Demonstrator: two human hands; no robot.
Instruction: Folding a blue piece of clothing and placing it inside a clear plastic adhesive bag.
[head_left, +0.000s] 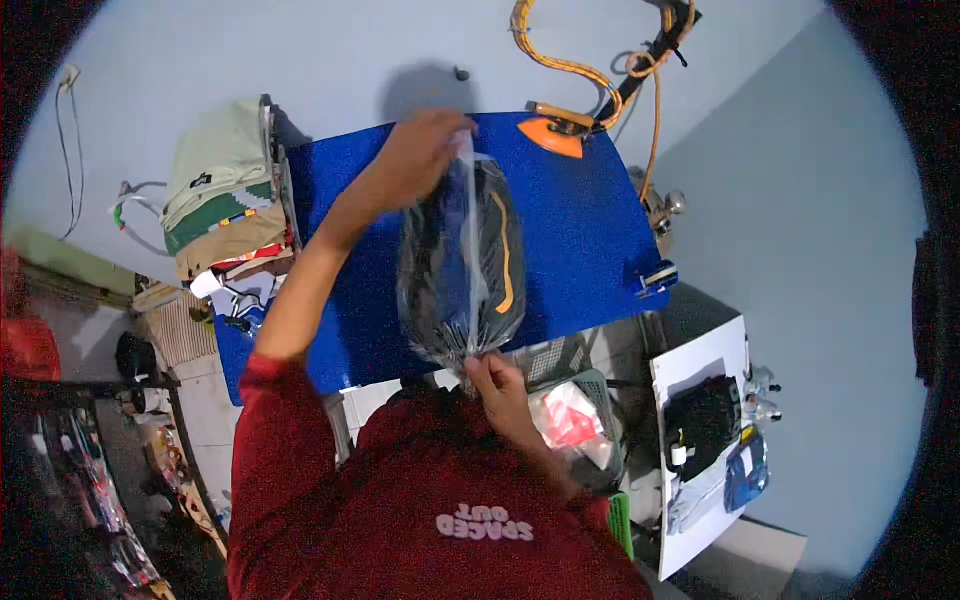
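Observation:
A clear plastic bag (437, 262) lies over the blue table, with a folded dark garment (495, 232) inside. The garment shows a curved yellow-orange stripe. A strip of clear tape or bag seam runs lengthwise down the bag's middle; which of the two, I cannot tell. My left hand (431, 154) is at the bag's far end, its fingers closed on the plastic there. At the near end my right hand (495, 382) pinches the gathered plastic, close to my body.
Folded clothes (221, 176) are stacked at the table's (577, 225) left. An orange iron (555, 136) with a hose stands at the far right edge, a tape dispenser (656, 279) at the right corner. Below are a basket (596, 390) of plastic packs and a white side table (675, 555) with dark clothing.

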